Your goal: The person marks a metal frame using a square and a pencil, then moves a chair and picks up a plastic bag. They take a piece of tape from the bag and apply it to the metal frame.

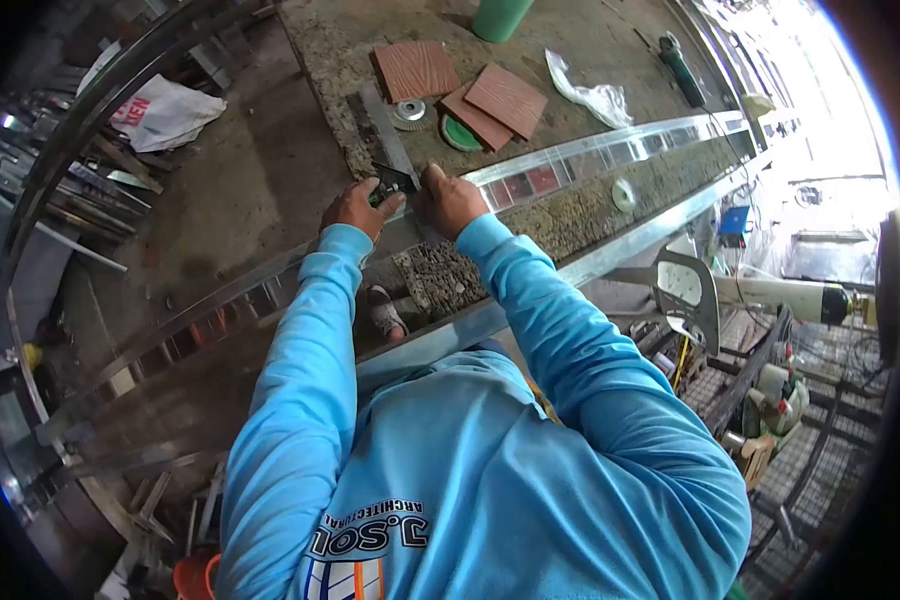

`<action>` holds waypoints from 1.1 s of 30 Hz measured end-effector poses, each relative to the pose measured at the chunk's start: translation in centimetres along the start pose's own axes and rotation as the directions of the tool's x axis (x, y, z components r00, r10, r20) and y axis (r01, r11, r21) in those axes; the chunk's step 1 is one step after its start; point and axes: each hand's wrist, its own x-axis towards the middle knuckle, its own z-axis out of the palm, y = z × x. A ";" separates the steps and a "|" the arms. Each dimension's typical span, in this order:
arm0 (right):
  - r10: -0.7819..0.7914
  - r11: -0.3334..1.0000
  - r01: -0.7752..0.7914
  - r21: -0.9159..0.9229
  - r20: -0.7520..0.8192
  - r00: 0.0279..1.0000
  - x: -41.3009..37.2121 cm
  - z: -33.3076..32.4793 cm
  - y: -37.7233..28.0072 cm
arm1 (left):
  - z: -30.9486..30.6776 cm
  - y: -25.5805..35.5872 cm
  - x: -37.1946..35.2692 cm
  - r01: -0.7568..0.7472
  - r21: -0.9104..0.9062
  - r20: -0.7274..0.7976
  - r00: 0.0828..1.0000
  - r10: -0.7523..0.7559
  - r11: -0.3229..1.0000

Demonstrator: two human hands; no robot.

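- Found between both hands, on the rough brown worktop (330, 50): flat grey metal bar (382, 128), with small dark fitting (395, 178) at near end.
- Noted at left hand (353, 210): thumb and fingers close together beside fitting; impossible to tell whether closed on it.
- Noted at right hand (455, 203): fingers curled narrowly, apparently touching bar's near end; impossible to tell firmness of hold.
- Observed just beside: long shiny silver metal rail (620, 152).
- Recorded beyond: round silver disc (408, 115), square reddish-brown wood-grain tiles (510, 98), crumpled clear plastic (590, 95).
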 end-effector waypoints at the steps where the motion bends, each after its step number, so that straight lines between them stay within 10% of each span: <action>1: -0.011 1.000 0.011 -0.006 0.020 1.000 0.0 -0.2 -0.1 | -0.2 0.3 -0.2 0.009 0.011 0.001 1.000 -0.009 1.000; 10: -0.177 0.969 0.238 -0.072 0.476 0.862 -7.5 -3.2 4.5 | 1.0 -0.9 0.8 -0.056 0.004 -0.070 0.996 0.056 0.998; 21: -0.263 0.946 0.206 0.252 0.217 0.940 -9.7 -5.0 7.4 | -2.1 -0.8 -0.5 0.233 -0.256 0.199 0.963 -0.184 0.938; 24: -0.308 0.917 0.254 0.308 0.139 0.941 -8.4 -3.6 6.3 | -1.0 -2.4 -0.1 0.028 -0.119 0.005 1.000 -0.027 0.993; 33: -0.308 0.904 0.269 0.333 0.070 0.949 -5.8 -4.7 5.8 | -2.1 -2.1 0.0 0.116 -0.214 0.152 0.985 -0.084 0.970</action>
